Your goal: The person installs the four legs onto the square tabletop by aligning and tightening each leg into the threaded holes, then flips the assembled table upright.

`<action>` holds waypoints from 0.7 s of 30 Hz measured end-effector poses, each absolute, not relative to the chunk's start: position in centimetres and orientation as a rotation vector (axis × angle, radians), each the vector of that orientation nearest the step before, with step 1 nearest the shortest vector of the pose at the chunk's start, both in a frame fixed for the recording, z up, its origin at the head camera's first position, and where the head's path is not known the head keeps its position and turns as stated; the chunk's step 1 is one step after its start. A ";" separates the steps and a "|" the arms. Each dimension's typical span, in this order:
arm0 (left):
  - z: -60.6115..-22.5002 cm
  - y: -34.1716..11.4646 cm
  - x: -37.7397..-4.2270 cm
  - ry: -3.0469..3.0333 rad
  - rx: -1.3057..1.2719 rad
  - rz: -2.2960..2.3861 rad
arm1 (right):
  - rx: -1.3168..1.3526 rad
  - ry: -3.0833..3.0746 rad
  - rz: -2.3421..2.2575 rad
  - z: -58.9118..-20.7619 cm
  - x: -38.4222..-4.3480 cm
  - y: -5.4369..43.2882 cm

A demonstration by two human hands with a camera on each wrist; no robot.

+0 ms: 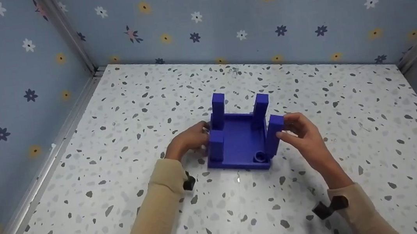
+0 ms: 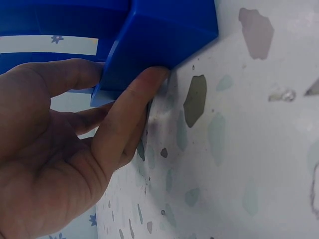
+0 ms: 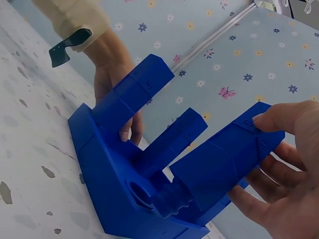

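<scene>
A blue plastic toy table [image 1: 239, 141] lies upside down on the speckled surface, three square legs upright at its corners. At its left edge my left hand [image 1: 191, 137] grips the side; in the left wrist view the thumb and fingers lie on either side of the blue edge [image 2: 164, 35]. My right hand [image 1: 307, 141] holds a loose table leg [image 1: 274, 135] between thumb and fingers, tilted over the near right corner. In the right wrist view the leg's threaded end [image 3: 172, 200] is out of the round socket [image 3: 139, 193], close beside it.
The white speckled tabletop [image 1: 235, 216] spreads around the blue piece. Flower-patterned panels [image 1: 220, 17] stand at the back and both sides, with a metal rail [image 1: 41, 167] along the left edge. A black wrist mount [image 1: 330, 207] sits on the right sleeve.
</scene>
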State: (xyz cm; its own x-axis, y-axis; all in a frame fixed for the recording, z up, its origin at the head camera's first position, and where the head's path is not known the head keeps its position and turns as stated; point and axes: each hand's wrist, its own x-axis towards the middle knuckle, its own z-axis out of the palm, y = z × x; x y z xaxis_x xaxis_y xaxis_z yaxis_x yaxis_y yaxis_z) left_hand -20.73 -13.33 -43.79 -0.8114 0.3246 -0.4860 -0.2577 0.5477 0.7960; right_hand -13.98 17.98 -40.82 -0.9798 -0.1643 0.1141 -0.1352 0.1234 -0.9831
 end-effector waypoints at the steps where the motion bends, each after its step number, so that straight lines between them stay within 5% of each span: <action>1: -43.8 -13.3 -20.7 2.180 0.051 1.259 | -0.321 2.340 -2.038 -40.9 -14.0 17.9; 21: -43.7 -13.3 -20.7 2.206 0.074 1.221 | -0.513 2.232 -2.046 -41.6 -13.7 17.2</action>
State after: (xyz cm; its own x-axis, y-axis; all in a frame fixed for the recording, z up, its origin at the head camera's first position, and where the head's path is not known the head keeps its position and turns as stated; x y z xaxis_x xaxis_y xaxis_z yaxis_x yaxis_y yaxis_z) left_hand -20.71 -13.34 -43.73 -0.8129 0.3277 -0.4815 -0.2341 0.5732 0.7853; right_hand -13.72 17.20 -41.58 -0.9417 -0.2897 0.1712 -0.1957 0.0576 -0.9790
